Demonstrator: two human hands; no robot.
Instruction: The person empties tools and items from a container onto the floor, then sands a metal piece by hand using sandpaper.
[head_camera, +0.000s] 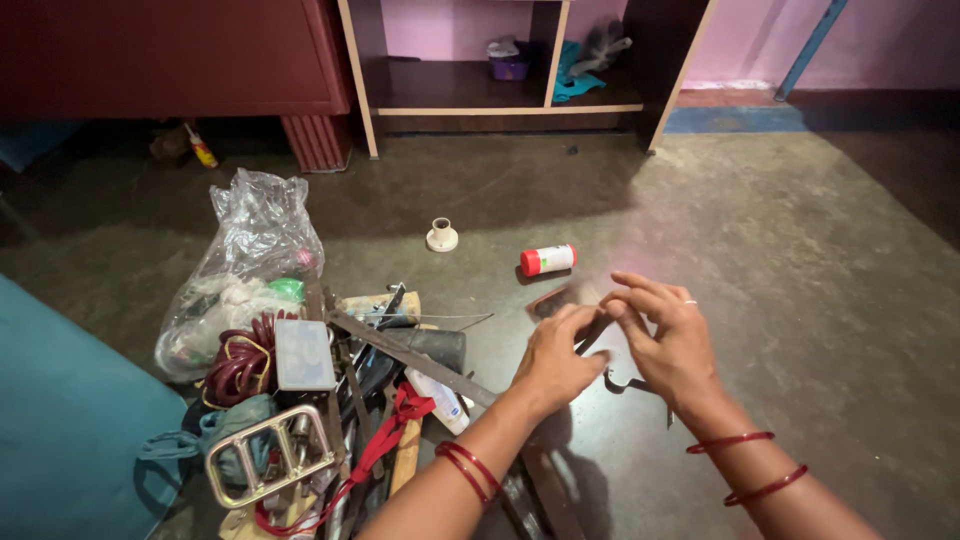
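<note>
A small white bottle (547, 260) with a red cap lies on its side on the floor. A clear plastic bag (245, 270) full of stuff sits at the left. Another white bottle (438, 399) with a blue label lies in the tool pile. A yellow bottle (201, 148) lies far back.

Out on the concrete floor (760, 230) a red-capped white bottle (547, 260) lies on its side, with a small cream fitting (441, 235) standing upright a little to its left. Over at the left there's a crumpled clear plastic bag (250, 260) leaning over a heap of tools: a dark red wire coil (238, 362), a pale flat box (304, 355) just beside it, a brass buckle frame (268, 455) lower down, a red strap (385, 440) trailing across the handles. Along the back, a wooden shelf (470, 95) holds a purple tub (508, 62) and teal cloth (575, 75) against a pink wall (880, 40).
</note>
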